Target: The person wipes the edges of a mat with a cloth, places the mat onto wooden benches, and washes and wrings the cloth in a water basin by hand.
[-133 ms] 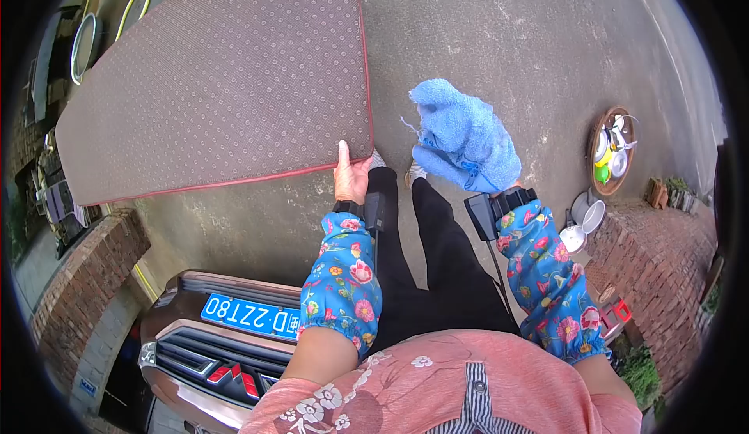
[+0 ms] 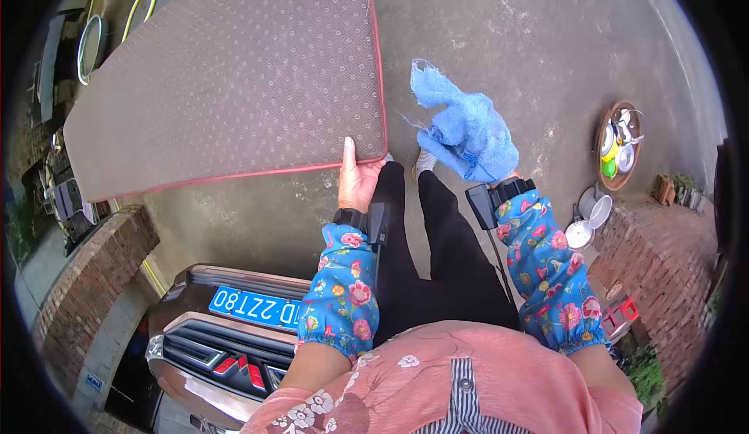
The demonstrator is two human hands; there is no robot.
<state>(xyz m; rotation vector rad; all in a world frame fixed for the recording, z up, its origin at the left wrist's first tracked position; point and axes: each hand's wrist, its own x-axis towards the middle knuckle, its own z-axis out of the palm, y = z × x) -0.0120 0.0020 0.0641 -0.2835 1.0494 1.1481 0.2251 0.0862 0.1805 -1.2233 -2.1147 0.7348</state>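
Observation:
My left hand grips the near right corner of a brown patterned mattress with red piping. Its thumb lies on the top face, and the fingers go under the edge. A blue terry towel with frayed threads is draped over my right hand, hiding nearly all of it. The towel is bunched, with one loose end pointing forward. It hangs to the right of the mattress, apart from it. How the right fingers sit inside the cloth is hidden.
A car front stands close on the left below the mattress. On the concrete ground at right are a round basket of dishes and pots. Brick walls rise at both sides; a hose lies far left.
The mattress corner and my left hand sit slightly farther right in view. The towel's loose end has flapped outward and upward, and its folds have changed.

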